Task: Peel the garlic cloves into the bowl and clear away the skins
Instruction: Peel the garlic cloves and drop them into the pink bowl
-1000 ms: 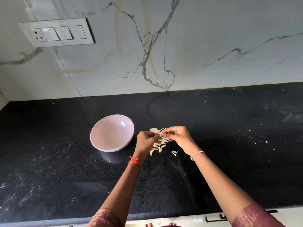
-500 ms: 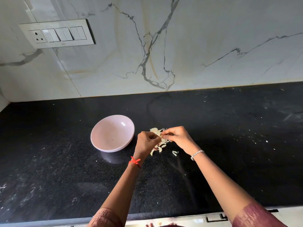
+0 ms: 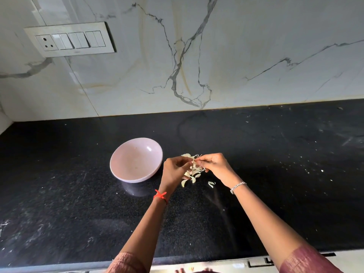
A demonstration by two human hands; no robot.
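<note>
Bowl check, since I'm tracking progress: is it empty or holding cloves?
Empty, it seems: the bowl shows a bare pale inside, no cloves, only faint specks.

pale pink bowl (image 3: pixel 136 160), speckled black counter (image 3: pixel 78 213) (white-flecked)

Fingertips of the left hand (image 3: pixel 174 171) and the right hand (image 3: pixel 215 166) cover most of the small pale garlic piece (image 3: pixel 194 160) they pinch; clove or skin, too small to tell. Both hands hide part of the heap of pale papery garlic skins (image 3: pixel 194 174)
</note>
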